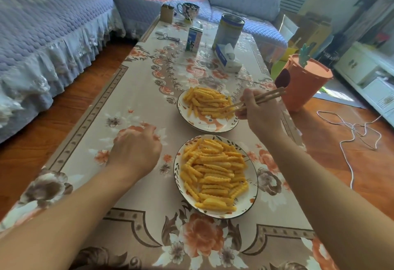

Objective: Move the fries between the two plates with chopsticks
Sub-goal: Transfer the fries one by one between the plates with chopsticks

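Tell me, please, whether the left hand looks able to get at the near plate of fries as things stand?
Probably yes: the left hand rests on the table just beside the near plate, nothing lies between them.

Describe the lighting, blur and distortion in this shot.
Head view: bright daylight from the right washes out the floor by the orange bin; the sofa at left is smeared; wide-angle bending curves the table edges; both plates of fries stay fairly sharp.
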Available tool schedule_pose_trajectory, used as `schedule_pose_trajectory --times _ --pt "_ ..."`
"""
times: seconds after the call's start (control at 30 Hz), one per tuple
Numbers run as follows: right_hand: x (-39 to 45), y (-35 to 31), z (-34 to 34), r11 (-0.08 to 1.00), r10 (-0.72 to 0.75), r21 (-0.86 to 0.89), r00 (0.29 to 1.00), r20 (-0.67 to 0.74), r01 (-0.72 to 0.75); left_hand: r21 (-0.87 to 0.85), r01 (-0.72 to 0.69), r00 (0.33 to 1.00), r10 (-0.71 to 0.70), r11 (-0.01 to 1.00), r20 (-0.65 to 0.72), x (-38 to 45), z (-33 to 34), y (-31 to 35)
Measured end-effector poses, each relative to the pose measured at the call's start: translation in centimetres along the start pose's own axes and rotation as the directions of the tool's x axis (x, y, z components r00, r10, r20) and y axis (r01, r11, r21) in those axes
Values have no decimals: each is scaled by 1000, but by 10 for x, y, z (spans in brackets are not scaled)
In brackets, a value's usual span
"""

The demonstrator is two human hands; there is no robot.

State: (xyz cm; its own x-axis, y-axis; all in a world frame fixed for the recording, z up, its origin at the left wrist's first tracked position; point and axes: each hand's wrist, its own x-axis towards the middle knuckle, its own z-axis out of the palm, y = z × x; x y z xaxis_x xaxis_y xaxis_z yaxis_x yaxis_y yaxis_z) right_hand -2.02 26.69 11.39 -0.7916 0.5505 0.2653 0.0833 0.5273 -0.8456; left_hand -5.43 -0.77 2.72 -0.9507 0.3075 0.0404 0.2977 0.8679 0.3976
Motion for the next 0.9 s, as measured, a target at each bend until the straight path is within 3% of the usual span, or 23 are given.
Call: schedule_pose_trajectory --times 0.3,0.53,0.67,0.77,0.9 --pt "11 21 6 997 9 -74 1000 -24 -10 101 -26 996 17 994 91 7 -2 -2" --pt "5 0 0 994 104 30 994 -41 -103 171 -106 981 74 980 181 1 0 0" --pt "-43 -38 -28 968 125 212 990 69 -137 168 -126 971 87 978 222 0 -1 -1" --pt "-93 -50 -37 964 125 211 977 171 -160 175 -124 968 81 977 238 -2 -2 1" --pt "-129 -40 -29 959 144 218 974 176 -182 207 -131 967 79 969 243 -8 3 5"
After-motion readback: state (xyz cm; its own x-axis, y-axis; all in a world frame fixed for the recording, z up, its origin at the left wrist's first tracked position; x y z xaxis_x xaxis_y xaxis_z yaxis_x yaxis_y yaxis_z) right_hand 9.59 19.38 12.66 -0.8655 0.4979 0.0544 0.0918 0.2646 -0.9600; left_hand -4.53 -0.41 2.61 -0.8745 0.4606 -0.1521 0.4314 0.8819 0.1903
